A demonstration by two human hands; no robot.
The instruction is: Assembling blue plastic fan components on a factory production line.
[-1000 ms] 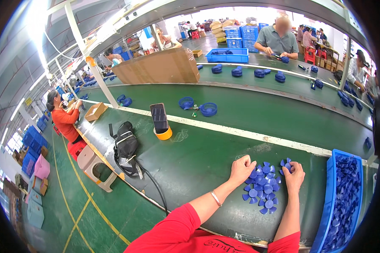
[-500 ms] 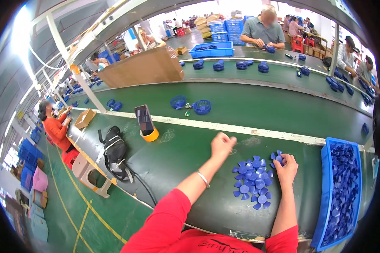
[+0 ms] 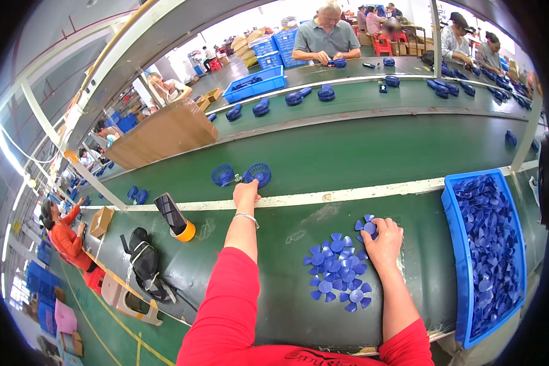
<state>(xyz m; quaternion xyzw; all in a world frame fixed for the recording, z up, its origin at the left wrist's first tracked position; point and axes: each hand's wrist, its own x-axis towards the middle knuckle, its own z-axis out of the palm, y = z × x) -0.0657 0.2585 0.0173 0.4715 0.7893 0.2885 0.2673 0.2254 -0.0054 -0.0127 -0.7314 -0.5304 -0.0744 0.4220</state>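
Out over the white strip, my left hand [image 3: 246,194] has its fingers closed at the near rim of a round, slatted blue fan housing [image 3: 258,173]. Beside it lies a matching housing half [image 3: 222,175], with a small circuit board [image 3: 238,178] between them. My right hand [image 3: 384,243] pinches a blue fan blade wheel [image 3: 368,227] just above the green bench; the fingers partly cover it. Left of that hand, several more blade wheels [image 3: 337,268] lie in an overlapping pile.
A blue crate [image 3: 450,213] full of blade wheels stands at the right. Left on the bench are a phone [image 3: 169,210] on a roll of orange tape [image 3: 186,232] and a black bag [image 3: 145,259]. Beyond the conveyor [image 3: 348,143], co-workers handle blue fans; another person [image 3: 67,238] sits far left.
My left hand has reached forward from above the bench to the fan housing on the conveyor. My right hand keeps hold of the blade wheel. The whole view has shifted.
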